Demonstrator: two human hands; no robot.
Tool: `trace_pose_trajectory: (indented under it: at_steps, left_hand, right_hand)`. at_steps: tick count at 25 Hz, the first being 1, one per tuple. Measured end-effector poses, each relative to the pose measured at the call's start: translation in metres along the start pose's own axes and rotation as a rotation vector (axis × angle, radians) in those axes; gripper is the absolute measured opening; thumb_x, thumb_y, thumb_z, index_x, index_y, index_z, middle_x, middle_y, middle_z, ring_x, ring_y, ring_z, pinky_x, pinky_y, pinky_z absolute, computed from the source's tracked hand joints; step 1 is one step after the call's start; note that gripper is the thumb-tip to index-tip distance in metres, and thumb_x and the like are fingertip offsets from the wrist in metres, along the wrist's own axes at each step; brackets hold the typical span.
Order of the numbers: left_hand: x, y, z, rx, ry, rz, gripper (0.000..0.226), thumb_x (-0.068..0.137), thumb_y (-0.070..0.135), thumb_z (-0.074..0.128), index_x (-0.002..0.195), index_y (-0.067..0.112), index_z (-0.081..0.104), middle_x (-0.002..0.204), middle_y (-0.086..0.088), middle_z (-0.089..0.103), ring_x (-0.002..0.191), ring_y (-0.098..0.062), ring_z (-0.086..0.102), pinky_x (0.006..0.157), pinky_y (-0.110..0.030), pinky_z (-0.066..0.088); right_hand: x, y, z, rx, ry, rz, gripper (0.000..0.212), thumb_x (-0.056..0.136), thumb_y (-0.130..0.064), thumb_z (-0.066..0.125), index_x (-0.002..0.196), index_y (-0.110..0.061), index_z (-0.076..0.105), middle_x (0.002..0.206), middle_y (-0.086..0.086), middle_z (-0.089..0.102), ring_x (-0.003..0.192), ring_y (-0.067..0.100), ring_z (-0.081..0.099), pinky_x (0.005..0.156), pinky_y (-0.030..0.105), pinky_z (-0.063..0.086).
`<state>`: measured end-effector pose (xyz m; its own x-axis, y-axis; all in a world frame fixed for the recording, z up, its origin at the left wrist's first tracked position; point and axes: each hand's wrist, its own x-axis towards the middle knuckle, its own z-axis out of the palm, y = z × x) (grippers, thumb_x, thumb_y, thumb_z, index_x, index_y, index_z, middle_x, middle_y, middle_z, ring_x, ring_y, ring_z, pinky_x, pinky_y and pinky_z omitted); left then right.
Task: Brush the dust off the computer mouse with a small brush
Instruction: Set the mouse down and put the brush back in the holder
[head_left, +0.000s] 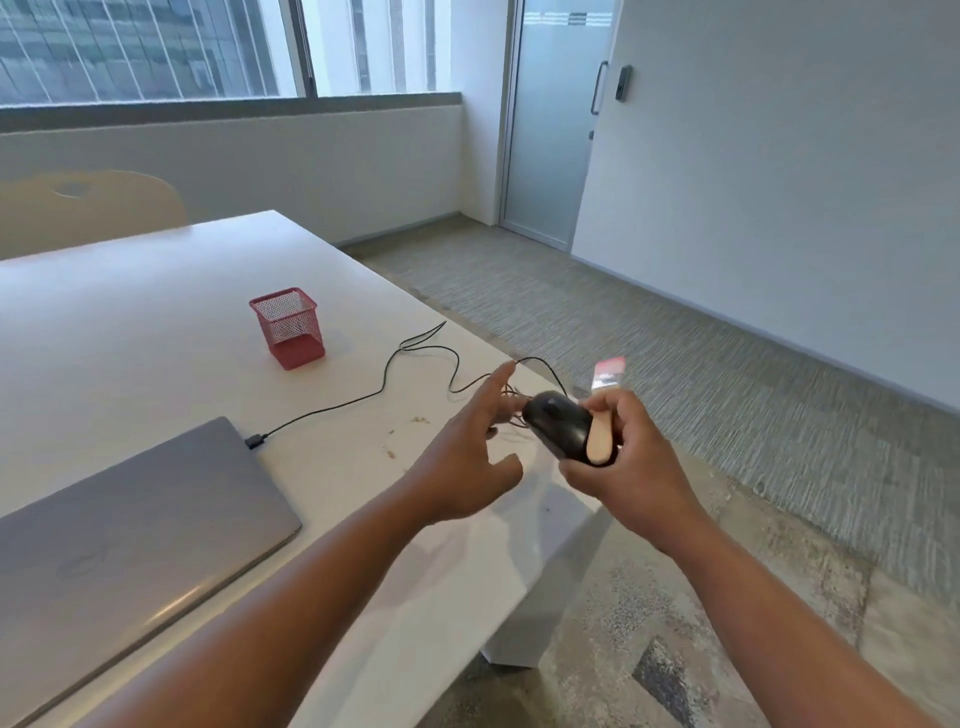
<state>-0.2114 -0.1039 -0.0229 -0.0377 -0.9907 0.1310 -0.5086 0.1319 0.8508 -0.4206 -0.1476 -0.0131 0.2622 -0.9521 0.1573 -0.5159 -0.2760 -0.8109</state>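
Observation:
A black computer mouse (556, 426) is held above the white table's right corner by my right hand (631, 457). The same hand also grips a small brush (602, 410) with a pale wooden handle lying across the mouse and a red ferrule pointing up and away. My left hand (467, 447) hovers just left of the mouse with its fingers spread, holding nothing. The mouse's black cable (395, 369) loops over the table to a plug at the laptop.
A closed grey laptop (130, 525) lies at the near left of the white table (156, 332). A red mesh pen holder (288, 327) stands mid-table. Small crumbs of dust (405, 436) lie near my left hand. A cream chair (88, 208) stands behind the table; carpet floor lies to the right.

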Motion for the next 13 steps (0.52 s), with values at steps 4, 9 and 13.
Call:
trace_pose_trajectory:
  at_steps: [4, 9, 13]
  left_hand:
    - [0.017, -0.018, -0.001, -0.018, -0.147, -0.128, 0.096, 0.091, -0.004, 0.059, 0.167, 0.03, 0.012, 0.138, 0.011, 0.063, 0.141, -0.015, 0.053, 0.102, -0.023, 0.046]
    - [0.045, -0.024, -0.003, -0.116, -0.149, -0.238, 0.087, 0.096, -0.005, 0.055, 0.167, 0.026, 0.015, 0.126, 0.003, 0.066, 0.12, -0.016, 0.06, 0.084, -0.026, 0.054]
    - [0.068, -0.038, -0.013, -0.121, -0.115, -0.302, 0.082, 0.095, -0.008, 0.05, 0.166, 0.016, 0.017, 0.115, -0.007, 0.072, 0.076, -0.015, 0.058, 0.052, -0.017, 0.042]
  right_hand:
    - [-0.002, 0.018, 0.011, -0.057, -0.053, 0.083, 0.06, 0.069, -0.018, 0.086, 0.114, -0.035, 0.05, 0.103, -0.007, 0.063, 0.088, 0.012, 0.064, 0.068, 0.03, 0.051]
    - [0.018, 0.037, 0.035, -0.089, -0.082, 0.126, 0.057, 0.069, -0.022, 0.085, 0.112, -0.034, 0.05, 0.098, -0.008, 0.066, 0.085, 0.012, 0.065, 0.067, 0.027, 0.051]
    - [0.048, 0.042, 0.055, -0.103, -0.119, 0.112, 0.054, 0.069, -0.021, 0.081, 0.111, -0.034, 0.05, 0.092, -0.012, 0.066, 0.082, 0.005, 0.064, 0.064, 0.019, 0.047]
